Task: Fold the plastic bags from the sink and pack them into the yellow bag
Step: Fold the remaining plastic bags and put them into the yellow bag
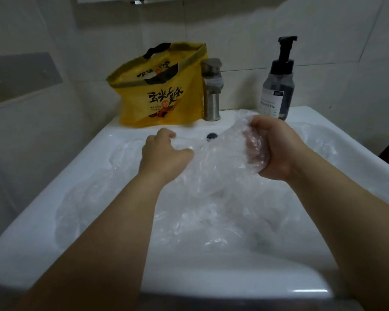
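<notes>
A clear plastic bag (220,162) is gripped w/ both hands: right hand (274,149) fingers curled tight round a bunched end, left hand (164,153) fingers pinched on the opposite edge. Loose bags (211,223) are piled below the fingers in the sink (211,286). The yellow bag (162,93) is stood open beyond the left fingertips.

It looks like a home bathroom. A white sink (38,205) sits against pale wall tiles (323,30), with a steel tap (211,90) at its back edge. A pump bottle (277,86) of soap stands on the rim nearby.
</notes>
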`<state>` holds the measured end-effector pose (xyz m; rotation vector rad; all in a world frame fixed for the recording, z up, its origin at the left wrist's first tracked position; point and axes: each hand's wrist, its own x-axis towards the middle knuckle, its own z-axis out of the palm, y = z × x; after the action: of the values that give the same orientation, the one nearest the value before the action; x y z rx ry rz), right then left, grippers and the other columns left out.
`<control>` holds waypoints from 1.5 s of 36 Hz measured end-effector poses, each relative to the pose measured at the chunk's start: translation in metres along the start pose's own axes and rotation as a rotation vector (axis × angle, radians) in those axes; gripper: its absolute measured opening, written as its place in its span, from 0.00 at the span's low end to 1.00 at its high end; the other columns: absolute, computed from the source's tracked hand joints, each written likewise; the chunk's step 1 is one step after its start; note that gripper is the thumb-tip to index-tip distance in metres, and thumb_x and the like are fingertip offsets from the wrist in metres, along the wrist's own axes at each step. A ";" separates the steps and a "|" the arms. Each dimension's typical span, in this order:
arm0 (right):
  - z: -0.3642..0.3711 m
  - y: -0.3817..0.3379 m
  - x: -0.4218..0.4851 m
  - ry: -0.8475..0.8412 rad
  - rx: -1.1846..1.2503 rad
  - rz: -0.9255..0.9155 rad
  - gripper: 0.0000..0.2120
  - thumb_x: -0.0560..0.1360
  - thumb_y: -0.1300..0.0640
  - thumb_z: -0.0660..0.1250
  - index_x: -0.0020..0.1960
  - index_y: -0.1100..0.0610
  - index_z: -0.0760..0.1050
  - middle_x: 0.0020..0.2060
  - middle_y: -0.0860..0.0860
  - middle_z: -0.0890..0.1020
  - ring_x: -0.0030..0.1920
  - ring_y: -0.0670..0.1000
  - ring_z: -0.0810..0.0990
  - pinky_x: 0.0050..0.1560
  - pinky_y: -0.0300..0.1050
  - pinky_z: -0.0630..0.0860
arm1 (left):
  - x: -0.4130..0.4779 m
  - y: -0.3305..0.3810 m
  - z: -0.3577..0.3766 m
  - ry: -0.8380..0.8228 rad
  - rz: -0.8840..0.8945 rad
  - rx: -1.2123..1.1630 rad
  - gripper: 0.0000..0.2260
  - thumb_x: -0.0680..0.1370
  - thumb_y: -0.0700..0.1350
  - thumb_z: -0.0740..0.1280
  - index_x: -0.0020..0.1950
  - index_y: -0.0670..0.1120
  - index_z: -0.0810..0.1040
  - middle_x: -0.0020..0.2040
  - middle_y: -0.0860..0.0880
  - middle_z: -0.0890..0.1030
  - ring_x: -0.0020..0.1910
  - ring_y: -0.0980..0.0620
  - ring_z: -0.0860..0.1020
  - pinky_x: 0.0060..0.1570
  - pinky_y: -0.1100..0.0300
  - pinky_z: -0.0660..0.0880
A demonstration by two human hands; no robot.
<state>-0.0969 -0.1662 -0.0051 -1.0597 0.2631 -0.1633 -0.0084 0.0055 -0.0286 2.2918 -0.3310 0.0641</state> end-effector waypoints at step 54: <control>-0.015 -0.006 -0.006 -0.091 -0.124 -0.019 0.14 0.77 0.72 0.56 0.39 0.59 0.72 0.31 0.54 0.75 0.29 0.48 0.74 0.30 0.38 0.77 | 0.007 -0.012 -0.033 -0.384 -0.080 -1.032 0.10 0.81 0.32 0.57 0.57 0.40 0.74 0.44 0.42 0.80 0.35 0.53 0.81 0.32 0.63 0.78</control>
<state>-0.1070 -0.1804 -0.0058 -1.1892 0.1833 -0.1164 0.0039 0.0356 -0.0142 1.2714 -0.3536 -0.4853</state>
